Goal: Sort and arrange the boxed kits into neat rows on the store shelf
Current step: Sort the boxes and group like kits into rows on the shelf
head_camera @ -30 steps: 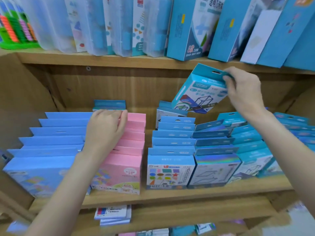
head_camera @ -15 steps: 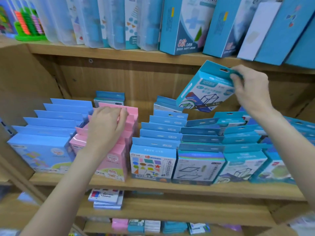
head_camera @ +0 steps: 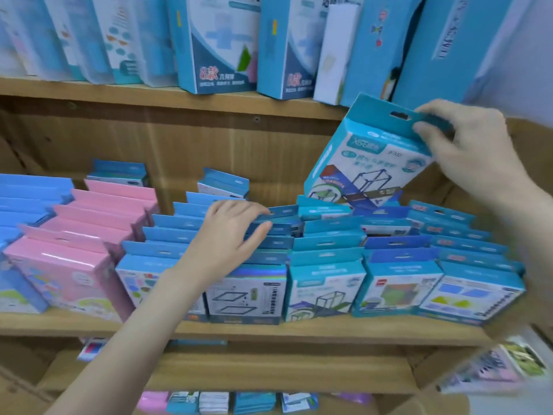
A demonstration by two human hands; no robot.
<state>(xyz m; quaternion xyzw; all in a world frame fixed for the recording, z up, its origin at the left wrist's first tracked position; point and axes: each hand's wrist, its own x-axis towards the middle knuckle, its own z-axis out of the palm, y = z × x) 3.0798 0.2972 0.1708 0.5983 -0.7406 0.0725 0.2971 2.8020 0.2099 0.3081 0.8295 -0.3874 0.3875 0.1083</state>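
Note:
My right hand grips the hang tab of a teal boxed kit printed with a cube frame, holding it tilted in the air above the back of the teal rows. My left hand rests with fingers spread on the tabs of the dark blue row of kits, holding nothing. The middle shelf carries several front-to-back rows: light blue boxes at far left, pink boxes, blue shape kits, teal cube kits and more teal rows to the right.
The upper shelf holds tall blue boxes and clear plastic cases standing upright. A lower shelf has small packs beneath it. Loose printed packs lie at the lower right. The wooden back panel shows behind the rows.
My left hand has left the pink row and moved right onto the dark blue row's tabs. The view has shifted rightwards. My right hand still holds the teal kit aloft.

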